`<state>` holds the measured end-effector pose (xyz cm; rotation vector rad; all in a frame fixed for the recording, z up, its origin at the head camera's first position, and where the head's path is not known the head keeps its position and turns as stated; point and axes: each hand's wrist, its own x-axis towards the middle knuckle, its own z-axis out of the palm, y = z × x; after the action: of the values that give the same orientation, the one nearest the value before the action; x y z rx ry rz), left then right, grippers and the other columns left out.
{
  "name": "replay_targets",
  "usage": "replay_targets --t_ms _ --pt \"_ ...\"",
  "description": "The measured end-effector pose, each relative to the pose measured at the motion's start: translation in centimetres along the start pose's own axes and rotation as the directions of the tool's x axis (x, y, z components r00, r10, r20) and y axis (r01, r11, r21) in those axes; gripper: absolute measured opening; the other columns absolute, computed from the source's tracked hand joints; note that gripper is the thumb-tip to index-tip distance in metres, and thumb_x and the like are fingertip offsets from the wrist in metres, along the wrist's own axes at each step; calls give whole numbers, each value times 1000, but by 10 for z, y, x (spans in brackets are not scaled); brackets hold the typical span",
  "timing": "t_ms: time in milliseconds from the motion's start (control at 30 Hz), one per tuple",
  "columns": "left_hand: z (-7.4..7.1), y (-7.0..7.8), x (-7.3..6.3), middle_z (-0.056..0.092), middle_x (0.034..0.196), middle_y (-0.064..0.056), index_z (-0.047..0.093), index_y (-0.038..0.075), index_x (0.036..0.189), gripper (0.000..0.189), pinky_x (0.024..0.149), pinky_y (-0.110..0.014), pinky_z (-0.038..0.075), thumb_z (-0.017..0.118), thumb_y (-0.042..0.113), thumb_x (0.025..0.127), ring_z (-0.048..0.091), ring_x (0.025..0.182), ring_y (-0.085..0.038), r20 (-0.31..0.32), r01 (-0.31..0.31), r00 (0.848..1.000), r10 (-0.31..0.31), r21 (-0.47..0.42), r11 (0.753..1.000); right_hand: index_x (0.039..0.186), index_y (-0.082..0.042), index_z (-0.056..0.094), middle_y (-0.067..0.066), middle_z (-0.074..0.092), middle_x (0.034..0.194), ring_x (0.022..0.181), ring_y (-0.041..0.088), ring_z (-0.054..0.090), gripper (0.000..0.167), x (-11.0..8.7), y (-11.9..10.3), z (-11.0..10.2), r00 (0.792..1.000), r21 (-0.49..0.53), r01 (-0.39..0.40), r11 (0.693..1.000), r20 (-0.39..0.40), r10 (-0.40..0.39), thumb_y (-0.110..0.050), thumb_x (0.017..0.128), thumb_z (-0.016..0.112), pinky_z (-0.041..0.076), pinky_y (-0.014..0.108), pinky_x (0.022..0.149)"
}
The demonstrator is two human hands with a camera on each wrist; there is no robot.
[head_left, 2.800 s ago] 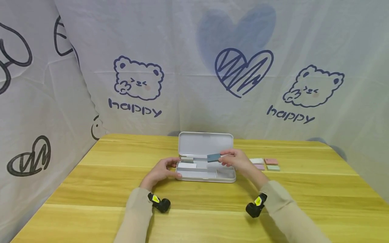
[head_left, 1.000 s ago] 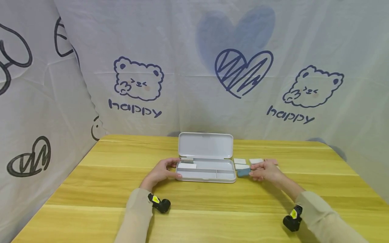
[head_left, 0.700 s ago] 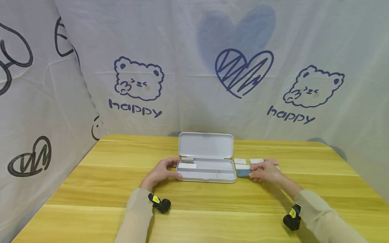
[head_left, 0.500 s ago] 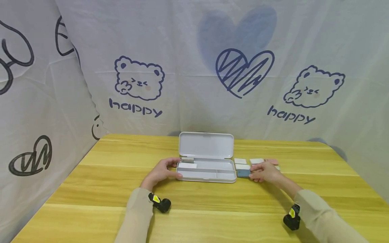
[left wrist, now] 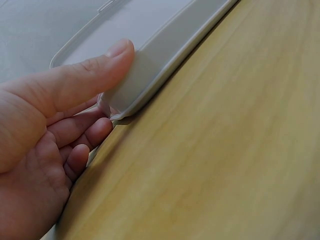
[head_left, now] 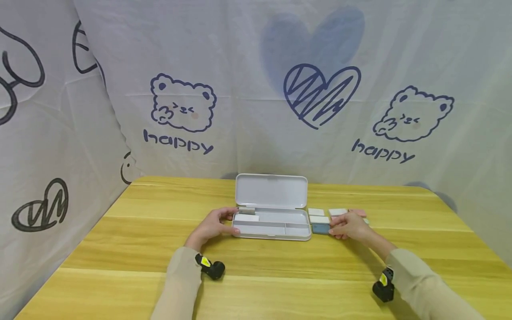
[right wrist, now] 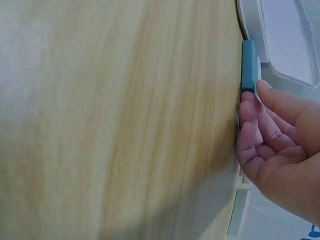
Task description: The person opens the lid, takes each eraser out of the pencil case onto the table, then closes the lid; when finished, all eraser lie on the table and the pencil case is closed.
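Note:
A white pencil case (head_left: 262,230) lies open in the head view, its lid (head_left: 272,191) tilted back. Inside its rear compartment, at the left end, are a grey-beige eraser (head_left: 246,211) and a white eraser (head_left: 246,218). My left hand (head_left: 210,226) holds the case's left end, thumb over the front corner and fingers behind. Just right of the case, a blue eraser (head_left: 320,229) lies flat on the table. My right hand (head_left: 352,226) pinches its right end between thumb and fingers; the right wrist view shows the teal-looking eraser (right wrist: 248,66) at the fingertips.
Two white erasers, the rear one (head_left: 316,212) and the front one (head_left: 319,219), sit beside the case behind the blue one. Farther right are another white eraser (head_left: 337,212) and a pink one (head_left: 357,212), partly behind the right hand. A printed curtain (head_left: 256,89) hangs behind the table.
My right hand has carried the blue eraser from above the case rightward and down onto the table. Over the last half second it barely moves. The left hand stays on the case.

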<state>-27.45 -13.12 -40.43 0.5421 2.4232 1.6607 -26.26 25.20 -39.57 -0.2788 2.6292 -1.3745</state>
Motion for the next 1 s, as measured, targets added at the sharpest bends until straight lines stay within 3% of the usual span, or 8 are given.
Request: replay_targets --t_ms 200,367,633,800,1000 --pt "-1 -23 11 55 104 -15 50 -6 121 63 86 -40 37 77 5 65 48 96 -27 -17 -3 1000 4 14 1000 90 15 60 8 63 66 54 12 55 21 0 -3 0 1000 -34 -16 999 -19 16 -1 78 65 45 26 49" --pt "-1 -19 9 55 103 -15 50 -7 120 62 84 -37 38 77 4 65 48 94 -26 -14 -16 1000 17 15 1000 87 10 62 5 61 66 56 13 54 17 1 -8 -1 997 -49 -61 997 -43 59 -4 78 66 45 27 50" --pt "-1 4 -3 52 106 -24 46 -12 120 60 87 -45 35 73 0 68 45 98 -34 2 -14 1000 14 3 1000 88 9 61 3 59 66 56 11 50 18 6 -17 0 995 6 -66 998 -70 66 -6 79 66 44 25 52" --pt "-1 -10 5 53 106 -20 48 -9 121 61 87 -42 36 75 2 67 46 98 -31 -8 -7 1000 7 7 1000 90 15 59 3 61 70 61 9 56 21 12 -24 7 997 97 -32 995 -64 39 -2 78 65 49 24 57" --pt "-2 -22 11 55 104 -14 51 -5 121 62 86 -38 37 77 7 66 47 96 -26 -16 -1 1000 1 19 1000 89 13 60 3 61 66 56 12 56 20 19 -31 17 999 61 11 998 -54 -8 -3 78 65 45 23 50"
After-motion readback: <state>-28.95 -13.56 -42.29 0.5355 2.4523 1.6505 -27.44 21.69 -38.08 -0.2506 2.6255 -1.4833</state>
